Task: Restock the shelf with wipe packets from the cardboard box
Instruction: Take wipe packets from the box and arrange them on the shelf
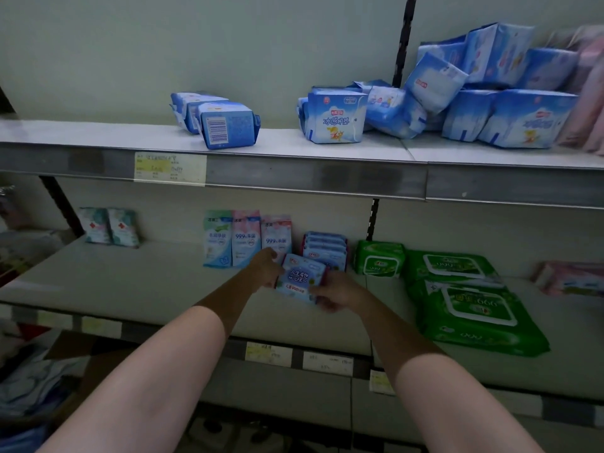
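A light blue wipe packet (302,277) with a pink edge stands tilted on the lower shelf (130,282), held between both hands. My left hand (266,269) grips its left side and my right hand (333,294) grips its lower right corner. Just behind it is a stack of the same blue packets (325,248). The cardboard box (98,361) shows at the lower left, open, with pale packets inside.
Upright pastel packets (246,238) stand left of my hands and green wipe packs (457,289) lie to the right. Two small packets (109,227) stand at the far left. The upper shelf (294,171) carries blue packages (336,114).
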Tool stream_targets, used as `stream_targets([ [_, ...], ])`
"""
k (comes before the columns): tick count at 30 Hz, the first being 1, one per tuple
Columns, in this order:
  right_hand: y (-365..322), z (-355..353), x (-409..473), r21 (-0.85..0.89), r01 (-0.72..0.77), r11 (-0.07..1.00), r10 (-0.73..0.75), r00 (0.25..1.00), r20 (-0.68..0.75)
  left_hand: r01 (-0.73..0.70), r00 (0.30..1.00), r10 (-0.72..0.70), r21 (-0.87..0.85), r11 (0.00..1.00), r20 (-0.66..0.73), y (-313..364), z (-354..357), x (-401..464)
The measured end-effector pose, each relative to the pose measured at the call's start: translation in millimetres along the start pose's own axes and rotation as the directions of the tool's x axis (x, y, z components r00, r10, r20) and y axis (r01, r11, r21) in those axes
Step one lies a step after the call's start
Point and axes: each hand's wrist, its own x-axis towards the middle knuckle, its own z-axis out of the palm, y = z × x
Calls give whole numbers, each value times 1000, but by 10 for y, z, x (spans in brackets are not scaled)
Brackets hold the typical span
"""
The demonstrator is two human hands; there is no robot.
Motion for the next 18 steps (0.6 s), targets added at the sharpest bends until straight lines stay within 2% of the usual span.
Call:
stream_targets([
  [2,24,71,38,-41,28,999,-32,995,-95,2,1000,-2,67,998,6,-29,33,-8],
  [4,57,96,49,-121,70,990,-88,984,-152,-20,1000,19,35,999,13,-56,86,-11],
  [7,99,41,70,-128,105,986,-127,976,-175,-75,997,75,-17,997,-11,-59,141,22],
  [10,143,-87,71,-42,102,994,-109,971,-211,-97,995,96,-30,995,-22,-24,169,63],
  [13,183,-196,46,-27,74,997,-78,968,-239,-61,998,58,-151,987,-23,11,256,93],
  [18,285,-299,173,-121,13,993,-54,936,-349,-115,986,108,-49,992,-127,78,490,242],
])
